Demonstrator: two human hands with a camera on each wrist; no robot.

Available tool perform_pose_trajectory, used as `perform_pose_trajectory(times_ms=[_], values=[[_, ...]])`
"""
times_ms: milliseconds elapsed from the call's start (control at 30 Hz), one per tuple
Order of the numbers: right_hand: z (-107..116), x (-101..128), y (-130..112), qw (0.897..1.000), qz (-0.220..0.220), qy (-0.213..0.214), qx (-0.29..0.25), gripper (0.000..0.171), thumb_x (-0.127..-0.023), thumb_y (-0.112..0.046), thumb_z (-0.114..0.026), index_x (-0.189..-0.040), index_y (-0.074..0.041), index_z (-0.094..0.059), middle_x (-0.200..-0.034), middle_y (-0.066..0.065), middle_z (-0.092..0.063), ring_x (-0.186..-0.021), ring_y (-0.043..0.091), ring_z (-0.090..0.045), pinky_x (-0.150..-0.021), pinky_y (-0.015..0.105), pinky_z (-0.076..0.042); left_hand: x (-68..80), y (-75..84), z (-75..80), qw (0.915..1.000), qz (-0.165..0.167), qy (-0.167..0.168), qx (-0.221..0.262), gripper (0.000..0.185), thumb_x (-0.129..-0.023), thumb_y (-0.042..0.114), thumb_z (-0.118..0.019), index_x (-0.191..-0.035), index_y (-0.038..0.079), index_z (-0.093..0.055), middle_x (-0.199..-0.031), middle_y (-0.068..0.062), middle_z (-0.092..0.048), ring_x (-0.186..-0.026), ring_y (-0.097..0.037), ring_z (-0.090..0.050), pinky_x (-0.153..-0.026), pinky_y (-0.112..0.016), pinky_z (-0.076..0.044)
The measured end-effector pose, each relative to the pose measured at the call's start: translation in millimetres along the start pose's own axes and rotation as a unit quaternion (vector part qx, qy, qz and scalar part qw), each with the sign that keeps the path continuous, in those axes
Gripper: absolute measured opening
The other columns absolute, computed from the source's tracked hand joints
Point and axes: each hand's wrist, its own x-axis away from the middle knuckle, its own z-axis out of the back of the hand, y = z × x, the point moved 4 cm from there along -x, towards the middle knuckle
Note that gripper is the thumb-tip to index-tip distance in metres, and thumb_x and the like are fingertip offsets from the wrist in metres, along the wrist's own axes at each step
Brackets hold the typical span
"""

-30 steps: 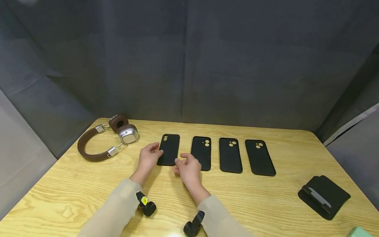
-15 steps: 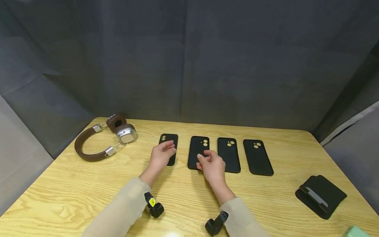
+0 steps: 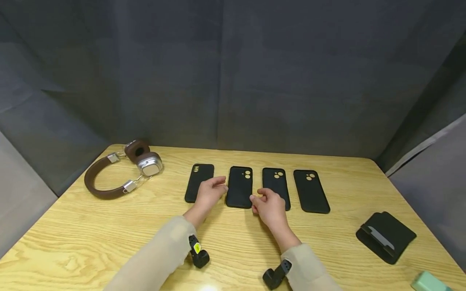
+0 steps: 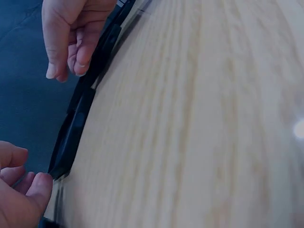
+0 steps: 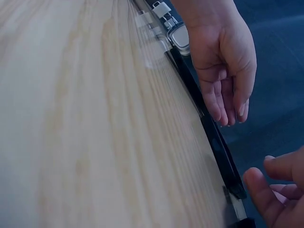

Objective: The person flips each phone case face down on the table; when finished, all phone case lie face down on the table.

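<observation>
Four black phone cases lie in a row on the wooden table (image 3: 91,234). My left hand (image 3: 210,193) rests between the first case (image 3: 198,180) and the second case (image 3: 239,186), its relaxed fingers touching the second case's left edge. At that case's lower right corner is my right hand (image 3: 269,205), fingers loosely curled and fingertips against the corner. It partly covers the third case (image 3: 275,182). The fourth case (image 3: 310,190) lies untouched. Seen edge-on in the wrist views, the second case (image 4: 78,123) (image 5: 218,142) lies flat between the two hands.
Brown and silver headphones (image 3: 147,165) lie at the table's back left. A black pouch (image 3: 386,236) sits near the right edge, and a pale green object (image 3: 429,282) shows at the front right corner. Dark cloth walls stand behind and beside the table.
Both hands have moved right, from either side of the first case to either side of the second case. The first case now lies uncovered.
</observation>
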Motion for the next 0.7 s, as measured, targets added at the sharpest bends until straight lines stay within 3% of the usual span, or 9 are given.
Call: perform_pose_trajectory(times_ms=[133,467,700], values=[[-2.9,-0.9,0.9,1.000,0.014,-0.009,0.026,0.036,-0.087,-0.017,-0.064,-0.117,0.002,-0.058,-0.064,0.004,-0.062,-0.053,0.013,-0.059,-0.076,0.036,-0.047,-0.7,-1.8,-5.3,1.0000,0.008,0.000,-0.005,0.037,-0.087,0.001,-0.059,-0.124,-0.001,-0.057,-0.121,-0.020,-0.058,-0.112,-0.030,-0.056,-0.090,-0.036,-0.049],[-12.3,-3.5,4.5,0.998,0.017,-0.024,0.062,0.037,-0.087,-0.016,-0.065,-0.118,0.003,-0.058,-0.060,0.001,-0.060,-0.051,0.010,-0.054,-0.066,0.030,-0.044,-0.9,-6.8,-11.2,0.9997,0.019,0.003,-0.016,0.039,-0.087,-0.001,-0.059,-0.126,-0.002,-0.055,-0.120,-0.019,-0.057,-0.113,-0.030,-0.053,-0.090,-0.036,-0.048],[-15.7,-5.3,3.7,0.997,0.012,-0.024,0.075,0.038,-0.087,-0.016,-0.065,-0.118,0.005,-0.058,-0.057,0.001,-0.059,-0.049,0.010,-0.053,-0.068,0.033,-0.045,-0.8,-4.8,-11.4,0.9995,0.026,0.002,-0.019,0.038,-0.089,0.001,-0.057,-0.127,-0.002,-0.053,-0.125,-0.019,-0.055,-0.118,-0.030,-0.050,-0.094,-0.037,-0.046]])
